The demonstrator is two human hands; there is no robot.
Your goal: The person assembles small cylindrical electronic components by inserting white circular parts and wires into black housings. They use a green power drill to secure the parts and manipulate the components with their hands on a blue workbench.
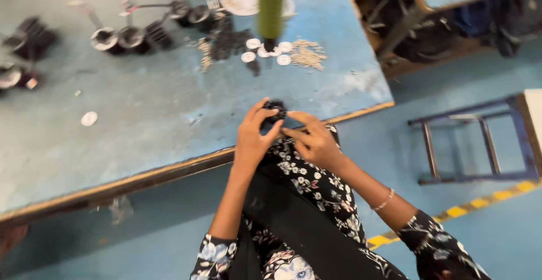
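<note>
Both hands, left hand [252,139] and right hand [315,143], meet at the table's [141,110] near edge, fingers pinched together on a small black part [275,112]. Farther off lie white discs [265,51], a green post [271,3] and dark assembled pieces [135,36].

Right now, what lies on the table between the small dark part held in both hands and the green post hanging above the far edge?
In the head view, between the dark part and the green post lie several white discs and scattered small pale pieces; nearer the hands the blue table is bare.
</note>
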